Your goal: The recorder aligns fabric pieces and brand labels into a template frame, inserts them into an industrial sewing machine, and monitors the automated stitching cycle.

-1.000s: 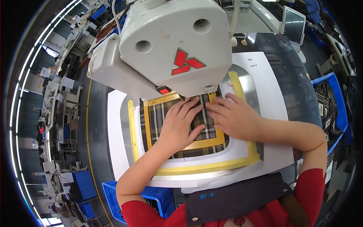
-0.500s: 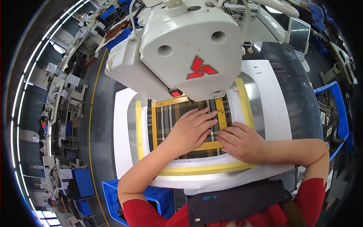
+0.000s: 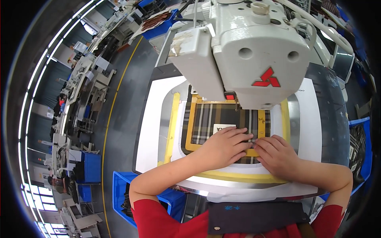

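Observation:
A dark plaid cloth (image 3: 212, 115) lies flat under the sewing machine head (image 3: 264, 51), bordered by a yellow rectangular frame (image 3: 189, 129). On the cloth is a small white label (image 3: 223, 127), partly covered by my left hand (image 3: 226, 146). That hand rests palm down with fingers stretched out toward the frame's lower right corner. My right hand (image 3: 278, 155) lies at the same corner, fingers extended, their tips on the frame and cloth edge close to my left fingertips. Neither hand is wrapped around anything. The needle area (image 3: 237, 105) sits just beyond my hands.
A white sheet (image 3: 152, 119) and yellow tape strips (image 3: 171, 127) surround the work on the machine bed. Blue bins stand below left (image 3: 119, 194) and at the right (image 3: 367, 158), the right one holding dark cloth pieces. Rows of workstations (image 3: 85, 99) line the left beyond a yellow floor line.
The view has shifted, so machine and frame appear farther right. My left hand has slid nearer the frame's lower right corner, and the white label now shows. My right hand stays by that corner.

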Demonstrator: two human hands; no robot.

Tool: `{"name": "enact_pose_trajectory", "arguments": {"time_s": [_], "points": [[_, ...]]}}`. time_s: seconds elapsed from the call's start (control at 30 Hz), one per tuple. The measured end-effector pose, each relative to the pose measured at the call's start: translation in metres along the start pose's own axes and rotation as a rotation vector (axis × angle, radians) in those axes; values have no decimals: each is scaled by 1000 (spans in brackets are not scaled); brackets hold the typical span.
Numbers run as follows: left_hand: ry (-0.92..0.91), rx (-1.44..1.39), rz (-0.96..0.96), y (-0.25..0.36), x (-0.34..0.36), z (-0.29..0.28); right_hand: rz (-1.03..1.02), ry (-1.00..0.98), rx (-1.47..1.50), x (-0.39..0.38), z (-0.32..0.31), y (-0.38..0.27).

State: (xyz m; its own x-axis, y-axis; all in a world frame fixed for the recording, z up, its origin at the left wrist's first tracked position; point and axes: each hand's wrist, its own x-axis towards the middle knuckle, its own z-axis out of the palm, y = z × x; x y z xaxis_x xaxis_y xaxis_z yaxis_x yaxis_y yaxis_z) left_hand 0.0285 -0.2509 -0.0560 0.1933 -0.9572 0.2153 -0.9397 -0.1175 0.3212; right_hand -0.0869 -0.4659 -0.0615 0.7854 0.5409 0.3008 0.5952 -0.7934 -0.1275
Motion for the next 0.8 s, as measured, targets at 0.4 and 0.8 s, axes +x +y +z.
{"name": "enact_pose_trajectory", "arguments": {"time_s": [0.4,0.8], "points": [[23,-16,-25,1,-17,4,22,46,25,7,6,-3],[94,13,-30,5,-31,12,70,153,23,6,10,-18]]}}
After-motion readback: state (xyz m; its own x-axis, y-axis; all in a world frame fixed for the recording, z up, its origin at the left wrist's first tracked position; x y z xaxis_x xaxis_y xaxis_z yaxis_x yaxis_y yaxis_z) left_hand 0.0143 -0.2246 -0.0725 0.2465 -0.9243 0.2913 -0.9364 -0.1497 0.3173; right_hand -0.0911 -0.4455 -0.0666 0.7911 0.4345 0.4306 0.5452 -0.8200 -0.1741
